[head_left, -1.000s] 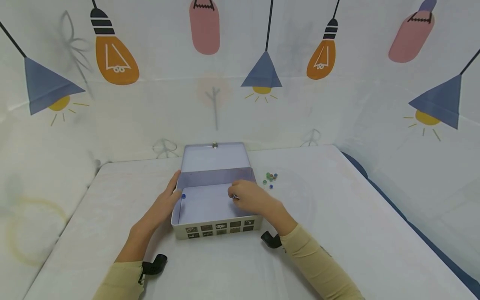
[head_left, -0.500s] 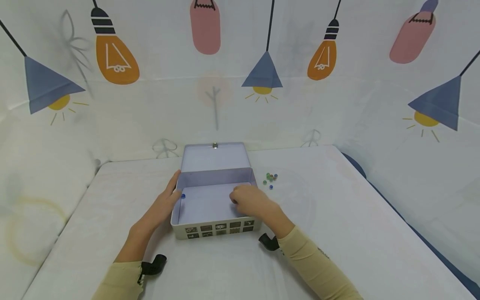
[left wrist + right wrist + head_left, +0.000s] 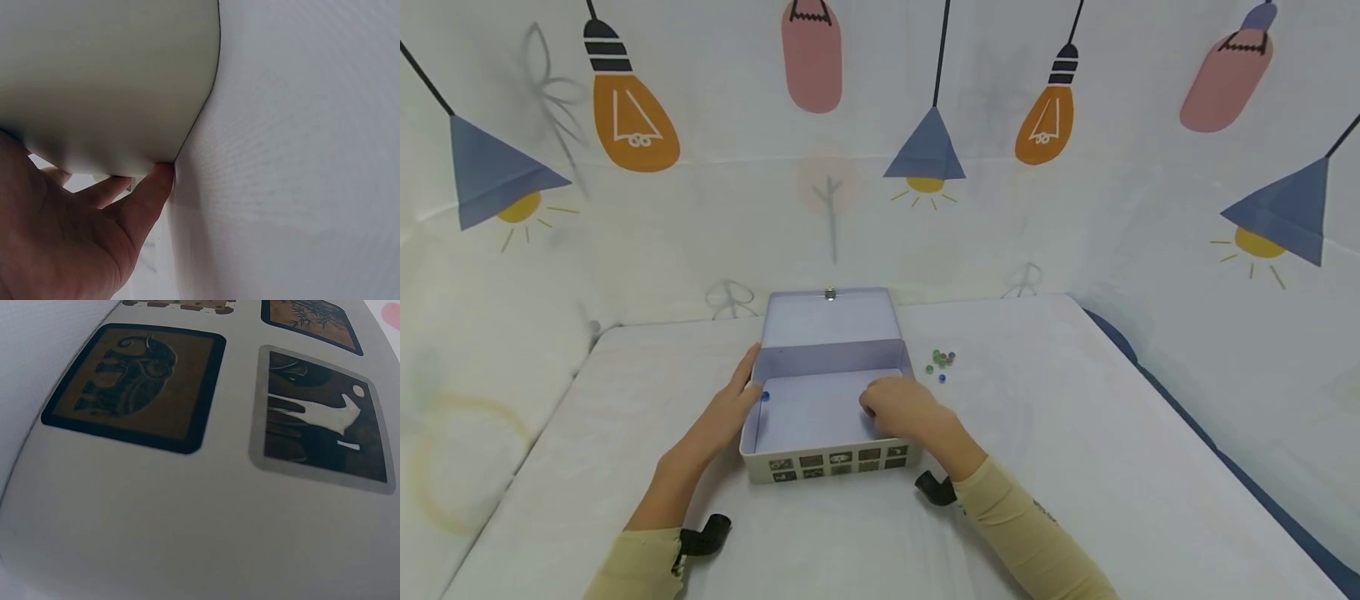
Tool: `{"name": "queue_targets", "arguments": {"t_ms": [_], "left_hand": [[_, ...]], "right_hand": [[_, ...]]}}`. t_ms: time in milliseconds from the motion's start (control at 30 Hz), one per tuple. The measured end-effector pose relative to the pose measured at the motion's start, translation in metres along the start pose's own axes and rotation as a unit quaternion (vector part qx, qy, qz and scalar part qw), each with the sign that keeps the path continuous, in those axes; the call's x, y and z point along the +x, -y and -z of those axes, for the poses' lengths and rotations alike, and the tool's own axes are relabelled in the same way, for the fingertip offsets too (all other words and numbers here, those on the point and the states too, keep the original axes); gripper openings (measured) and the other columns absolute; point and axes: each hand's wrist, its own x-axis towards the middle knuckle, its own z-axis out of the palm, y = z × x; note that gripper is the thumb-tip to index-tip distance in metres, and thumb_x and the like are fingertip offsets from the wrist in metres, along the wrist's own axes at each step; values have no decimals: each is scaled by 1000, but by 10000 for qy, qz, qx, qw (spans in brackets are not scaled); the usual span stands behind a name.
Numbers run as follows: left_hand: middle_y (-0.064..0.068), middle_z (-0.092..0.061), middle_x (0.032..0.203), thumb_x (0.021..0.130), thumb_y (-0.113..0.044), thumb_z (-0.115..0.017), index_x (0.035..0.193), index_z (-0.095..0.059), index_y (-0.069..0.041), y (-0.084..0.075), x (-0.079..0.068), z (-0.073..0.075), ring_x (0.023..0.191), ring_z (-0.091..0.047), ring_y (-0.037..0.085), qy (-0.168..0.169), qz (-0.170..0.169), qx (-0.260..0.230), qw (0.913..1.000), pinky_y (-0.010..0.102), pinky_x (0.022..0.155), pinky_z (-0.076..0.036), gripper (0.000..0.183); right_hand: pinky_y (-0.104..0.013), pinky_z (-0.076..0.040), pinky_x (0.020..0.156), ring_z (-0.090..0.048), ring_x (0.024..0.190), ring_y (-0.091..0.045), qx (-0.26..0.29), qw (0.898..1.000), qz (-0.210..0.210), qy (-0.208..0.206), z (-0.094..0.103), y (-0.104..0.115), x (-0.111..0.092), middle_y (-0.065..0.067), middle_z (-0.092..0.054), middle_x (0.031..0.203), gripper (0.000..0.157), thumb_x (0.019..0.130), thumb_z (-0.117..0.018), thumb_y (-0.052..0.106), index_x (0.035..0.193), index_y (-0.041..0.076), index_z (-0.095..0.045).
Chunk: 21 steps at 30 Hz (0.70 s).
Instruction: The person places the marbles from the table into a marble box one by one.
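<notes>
A low white box (image 3: 827, 468) with printed animal pictures on its front stands with its lid (image 3: 831, 319) tipped back. My left hand (image 3: 726, 414) grips its left wall, thumb at the rim and fingers along the outside. In the left wrist view the fingertips (image 3: 164, 172) touch the box edge. My right hand (image 3: 904, 408) is inside the box at the right, fingers curled. Its fingertips are largely hidden, and the small glass marble seen there earlier is covered now. One blue marble (image 3: 765, 396) lies inside by the left wall.
Several green, blue and brownish marbles (image 3: 940, 358) lie on the white tabletop (image 3: 1037, 433) right of the box, with a single blue one (image 3: 942, 378) nearer. A printed cloth wall (image 3: 737, 208) rises behind the table. Black wrist mounts (image 3: 707, 536) project from both sleeves.
The right hand has shifted only slightly within the box, and its fingers now cover the shiny marble seen between them a second ago. The left hand has stayed on the box wall.
</notes>
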Motion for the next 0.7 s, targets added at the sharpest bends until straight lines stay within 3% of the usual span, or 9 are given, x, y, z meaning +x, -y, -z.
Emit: {"name": "queue_targets", "arguments": {"t_ms": [167,400,700], "left_hand": [[5,3,169,104,-31,-29,158,11,-39,0,-1,0,155,-2,40,25,-29,1,10000,68,120,-8,68],[6,3,169,104,-31,-29,159,10,-35,-1,-2,0,155,-1,39,14,-86,-9,10000,67,121,-8,67],[7,1,169,104,-31,-30,158,9,-39,1,-1,0,155,-3,39,-14,-157,-35,9999,67,121,-9,67]], "right_hand": [[-24,-46,61,-52,68,-9,99,9999,-3,-39,-2,-1,1,6,-65,78,15,82,-66,3,77,16,-67],[-29,-55,78,-65,87,-13,683,9976,59,-51,5,-5,1,1,-72,96,14,89,-63,5,95,12,-74],[-30,-55,79,-65,90,-14,1329,9901,121,-443,18,-17,-4,-2,-73,101,18,95,-63,12,108,6,-73]]}}
